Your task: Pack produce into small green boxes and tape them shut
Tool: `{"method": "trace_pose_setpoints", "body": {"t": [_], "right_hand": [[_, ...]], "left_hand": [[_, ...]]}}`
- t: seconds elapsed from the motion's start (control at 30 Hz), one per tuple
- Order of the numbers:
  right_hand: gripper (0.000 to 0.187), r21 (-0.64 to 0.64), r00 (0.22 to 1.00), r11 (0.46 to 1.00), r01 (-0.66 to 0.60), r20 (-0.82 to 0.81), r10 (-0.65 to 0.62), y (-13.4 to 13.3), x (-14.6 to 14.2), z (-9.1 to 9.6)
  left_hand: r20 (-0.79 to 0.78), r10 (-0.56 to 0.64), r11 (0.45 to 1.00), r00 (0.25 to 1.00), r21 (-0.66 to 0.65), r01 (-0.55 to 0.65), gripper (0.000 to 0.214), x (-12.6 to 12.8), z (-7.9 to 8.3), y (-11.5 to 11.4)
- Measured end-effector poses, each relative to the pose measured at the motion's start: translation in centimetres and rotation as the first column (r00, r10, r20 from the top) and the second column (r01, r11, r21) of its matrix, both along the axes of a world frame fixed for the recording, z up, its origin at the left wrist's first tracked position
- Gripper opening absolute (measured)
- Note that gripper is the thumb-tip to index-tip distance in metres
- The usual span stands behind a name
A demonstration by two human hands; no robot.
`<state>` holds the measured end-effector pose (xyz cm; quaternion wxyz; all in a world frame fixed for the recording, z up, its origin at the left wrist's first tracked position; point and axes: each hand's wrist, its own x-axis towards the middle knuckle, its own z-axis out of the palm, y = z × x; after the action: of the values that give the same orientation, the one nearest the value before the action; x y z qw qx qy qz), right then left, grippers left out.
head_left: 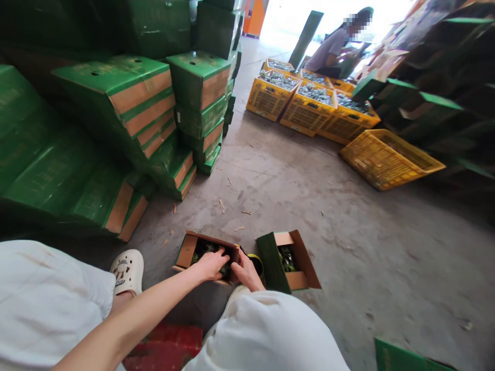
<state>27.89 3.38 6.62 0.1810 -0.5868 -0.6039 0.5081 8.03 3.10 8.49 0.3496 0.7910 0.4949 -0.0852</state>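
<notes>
Now both hands [228,268] inside box [187,251].

A single camera sits on the person's head and looks forward and steeply down, so the bottom of the picture fills with the white-clad knees [266,330] and the left forearm, while both hands [228,265] appear small and low in the middle, at arm's length over an open carton [189,250] on the concrete floor [348,242]. The wide lens (it bends the edges) also takes in far ground: stacked green boxes [127,103] on the left, yellow crates [309,100] and a seated co-worker [336,46] near the top, well away from the viewpoint.
</notes>
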Motion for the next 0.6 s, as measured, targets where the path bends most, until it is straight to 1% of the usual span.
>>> {"method": "trace_pose_setpoints", "body": {"t": [0.07, 0.13, 0.2, 0.23, 0.27, 0.37, 0.4, 0.47, 0.53, 0.6], "right_hand": [[0.064, 0.003, 1.0, 1.0, -0.03, -0.002, 0.03, 0.1, 0.0, 0.0], [0.064, -0.002, 0.999, 0.999, -0.045, -0.001, 0.045, 0.1, -0.1, 0.1], [0.064, -0.009, 0.999, 0.999, -0.044, 0.009, 0.045, 0.2, -0.2, 0.1], [0.065, -0.013, 0.999, 0.999, -0.04, 0.011, 0.04, 0.3, -0.2, 0.2], [0.066, -0.015, 0.999, 0.999, -0.037, 0.009, 0.037, 0.3, -0.2, 0.2], [0.066, -0.015, 0.999, 0.999, -0.049, -0.002, 0.049, 0.3, -0.1, 0.4], [0.065, -0.016, 0.999, 0.998, -0.054, 0.0, 0.054, 0.3, -0.2, 0.5], [0.062, -0.026, 0.998, 0.998, -0.058, 0.013, 0.058, 0.4, -0.2, 0.6], [0.06, -0.042, 0.998, 0.998, -0.055, 0.022, 0.056, 0.5, -0.3, 0.7], [0.062, -0.054, 0.998, 0.997, -0.049, 0.032, 0.051, 0.5, -0.4, 0.7]], "left_hand": [[0.063, -0.002, 1.0, 0.998, 0.02, 0.001, 0.05, -1.0, 0.1, -0.2], [0.096, 0.052, 0.998, 0.994, 0.016, -0.054, 0.043, -1.4, 0.2, -0.3], [0.075, 0.137, 0.99, 0.988, 0.008, -0.138, 0.046, -1.1, 0.2, -0.1], [0.059, 0.167, 0.986, 0.984, 0.007, -0.168, 0.047, -0.8, 0.1, 0.0], [0.051, 0.179, 0.984, 0.983, 0.009, -0.18, 0.043, -0.5, 0.0, 0.2], [0.099, 0.128, 0.991, 0.987, 0.016, -0.13, 0.02, -0.1, -0.6, 0.5], [0.126, 0.1, 0.994, 0.987, 0.018, -0.103, 0.018, -0.3, -0.8, 0.6], [0.161, 0.051, 0.998, 0.986, 0.028, -0.057, 0.023, -1.0, -1.1, 0.8], [0.167, 0.023, 0.999, 0.986, 0.043, -0.03, 0.024, -1.8, -1.3, 1.0], [0.148, 0.014, 0.998, 0.989, 0.055, -0.023, 0.022, -2.4, -1.4, 1.2]]}}
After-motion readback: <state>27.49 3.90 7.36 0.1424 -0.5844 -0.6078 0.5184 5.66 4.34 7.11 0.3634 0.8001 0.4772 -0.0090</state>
